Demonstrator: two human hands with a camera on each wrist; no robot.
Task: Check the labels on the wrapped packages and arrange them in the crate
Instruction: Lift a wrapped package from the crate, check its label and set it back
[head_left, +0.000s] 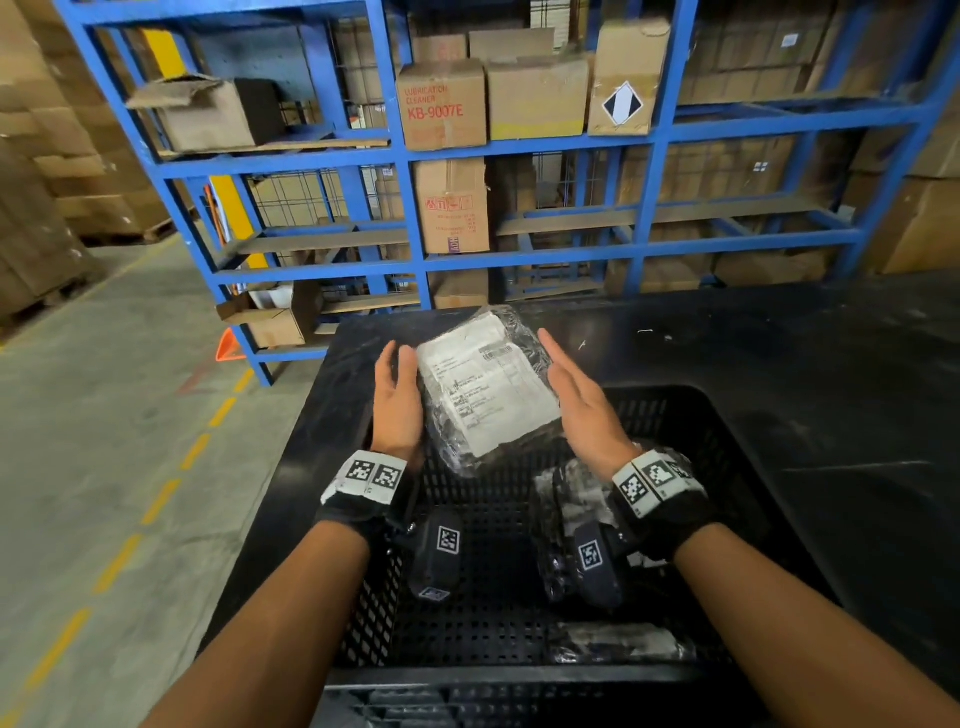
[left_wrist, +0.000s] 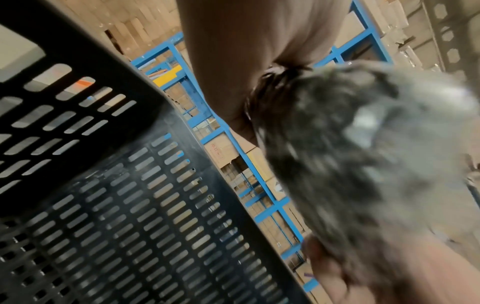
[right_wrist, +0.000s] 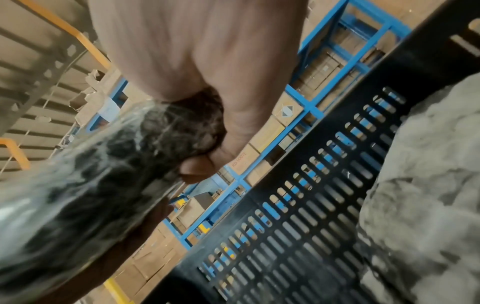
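Observation:
A wrapped package (head_left: 483, 389) in clear film over a dark content faces up with its white printed label, tilted, above the far end of the black slotted crate (head_left: 519, 675). My left hand (head_left: 397, 395) holds its left edge and my right hand (head_left: 574, 395) its right edge. In the right wrist view my thumb (right_wrist: 197, 166) hooks round the package (right_wrist: 91, 185). The left wrist view shows the blurred package (left_wrist: 363, 164) against my palm. Two more wrapped packages lie in the crate, one (head_left: 571, 499) under my right wrist and one (head_left: 618, 642) near the front wall.
The crate stands on a black table (head_left: 779, 364) that stretches to the right. Blue shelving (head_left: 519, 150) with cardboard boxes rises just behind it. Concrete floor with a dashed yellow line (head_left: 156, 504) runs along the left.

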